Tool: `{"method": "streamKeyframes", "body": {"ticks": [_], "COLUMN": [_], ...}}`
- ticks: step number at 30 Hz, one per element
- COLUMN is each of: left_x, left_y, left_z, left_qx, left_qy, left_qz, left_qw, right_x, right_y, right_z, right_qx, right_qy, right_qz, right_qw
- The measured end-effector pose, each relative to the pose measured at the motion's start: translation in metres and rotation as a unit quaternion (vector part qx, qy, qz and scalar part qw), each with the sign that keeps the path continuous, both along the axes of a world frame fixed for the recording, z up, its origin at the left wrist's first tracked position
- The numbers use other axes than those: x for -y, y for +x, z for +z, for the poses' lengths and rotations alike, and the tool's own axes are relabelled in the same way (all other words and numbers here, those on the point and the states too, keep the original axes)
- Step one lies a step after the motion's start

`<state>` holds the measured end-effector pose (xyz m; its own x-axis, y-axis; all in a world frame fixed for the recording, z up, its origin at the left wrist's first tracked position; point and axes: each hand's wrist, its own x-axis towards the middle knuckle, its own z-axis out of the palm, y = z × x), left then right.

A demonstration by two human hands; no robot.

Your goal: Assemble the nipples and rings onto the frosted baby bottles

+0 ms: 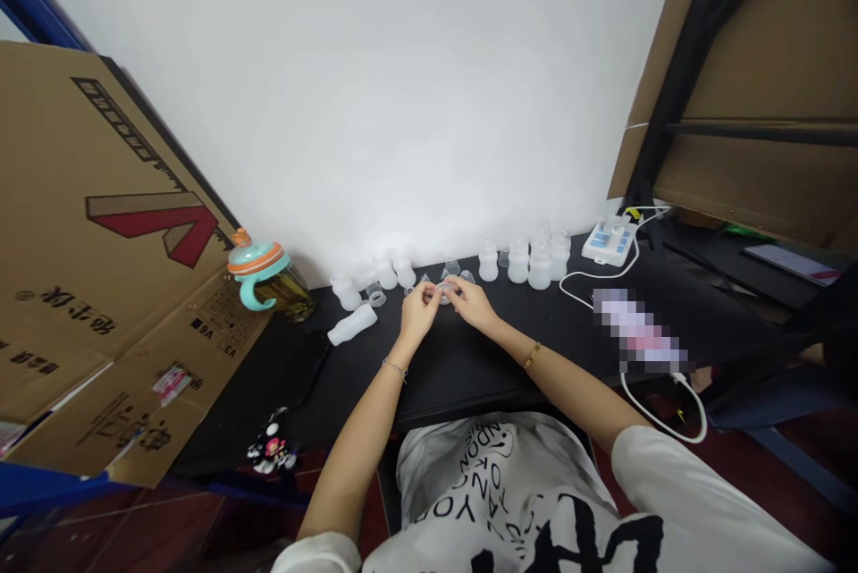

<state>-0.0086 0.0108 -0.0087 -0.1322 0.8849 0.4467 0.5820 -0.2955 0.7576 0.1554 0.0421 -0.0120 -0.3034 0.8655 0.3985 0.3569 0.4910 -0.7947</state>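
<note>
My left hand (pixel 419 309) and my right hand (pixel 473 303) meet above the black table, their fingers closed on a small clear plastic piece (pixel 443 290). Its exact kind is too small to make out. Just behind my fingers sit several transparent dome-shaped pieces (pixel 452 267). To the left, a frosted baby bottle body (pixel 352 324) lies on its side, near a clear ring-like part (pixel 375 294). Other frosted bottle bodies (pixel 347 291) stand along the wall. Right of my hands, several baby bottles (pixel 540 265) with clear tops stand upright in a group.
A tea-filled jug (pixel 288 291) with a turquoise and orange lid stands left, beside a large cardboard sheet (pixel 121 269). A dark phone (pixel 308 367) with a figure charm (pixel 272 448) lies at the left edge. Rightward are a power strip (pixel 609 240), white cable and blurred-out object (pixel 640 329).
</note>
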Motion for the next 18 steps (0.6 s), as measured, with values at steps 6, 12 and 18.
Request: {"method": "streamKeyframes", "body": {"ticks": [6,12,18], "left_x": [0.0002,-0.0039,-0.0039], "left_y": [0.0008,-0.0011,-0.0002], "left_z": [-0.0017,-0.0062,-0.007], "left_qx": [-0.012,0.008,0.045], "left_qy": [-0.003,0.001,0.001], "left_qz": [-0.017,-0.024,-0.032], "left_qw": [1.0,1.0,0.998], "right_x": [-0.0014,-0.0034,-0.0033], "right_y": [0.0004,-0.0008,-0.0018], "right_z": [0.0002,-0.0038,-0.0049], "right_qx": [0.017,0.018,0.012], "right_qy": [0.009,0.009,-0.001], "right_qz": [0.007,0.007,0.003], "right_qw": [1.0,1.0,1.0]}}
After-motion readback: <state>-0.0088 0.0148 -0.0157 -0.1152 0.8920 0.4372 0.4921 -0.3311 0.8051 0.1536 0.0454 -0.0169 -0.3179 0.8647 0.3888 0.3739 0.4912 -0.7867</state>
